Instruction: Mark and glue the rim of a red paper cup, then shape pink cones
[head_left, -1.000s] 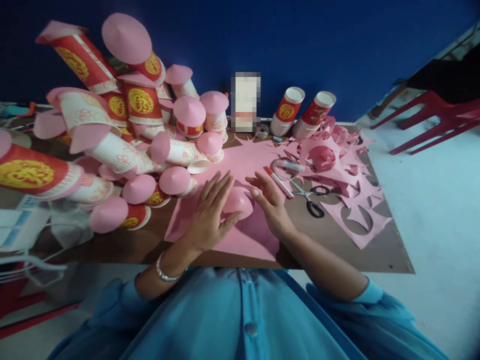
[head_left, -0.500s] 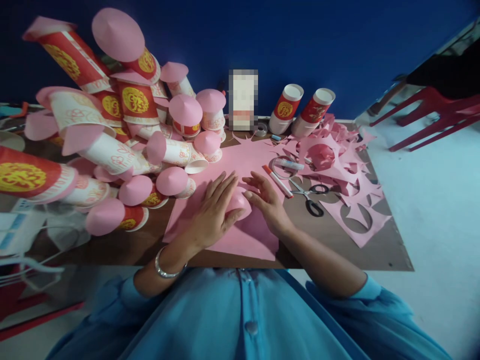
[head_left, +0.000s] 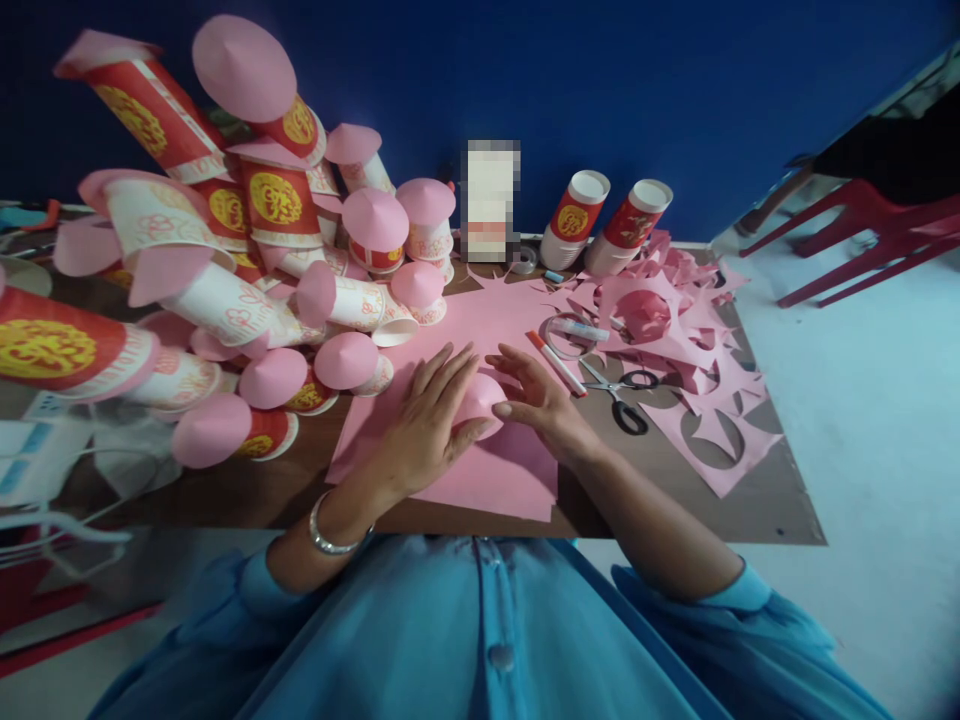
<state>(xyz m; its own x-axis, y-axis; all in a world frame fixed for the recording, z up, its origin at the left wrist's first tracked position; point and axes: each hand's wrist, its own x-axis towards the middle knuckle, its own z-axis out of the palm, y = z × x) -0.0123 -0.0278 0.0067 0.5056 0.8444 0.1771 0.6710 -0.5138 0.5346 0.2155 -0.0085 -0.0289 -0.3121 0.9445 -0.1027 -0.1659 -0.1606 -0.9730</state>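
A small pink paper cone (head_left: 481, 398) sits point-up over the pink paper sheets (head_left: 495, 495), between my two hands. What is under the cone is hidden. My left hand (head_left: 433, 430) lies along its left side with long, outstretched fingers, the thumb touching or very near the cone's lower edge. On the other side, my right hand (head_left: 538, 402) has its fingers spread and slightly bent, and its thumb tip rests at the cone's right edge. Neither hand is closed round the cone.
Paper cups with pink cone tops (head_left: 274, 200) crowd the left side. Scissors (head_left: 621, 392), a red-capped marker (head_left: 556, 362) and pink paper scraps (head_left: 675, 320) lie to the right. Two cup stacks (head_left: 574, 220) and a tape roll (head_left: 523, 260) stand at the back.
My right hand has shifted slightly right, its fingers a little farther from the cone and its thumb slightly lower. More of the cone shows. My left hand has barely moved.
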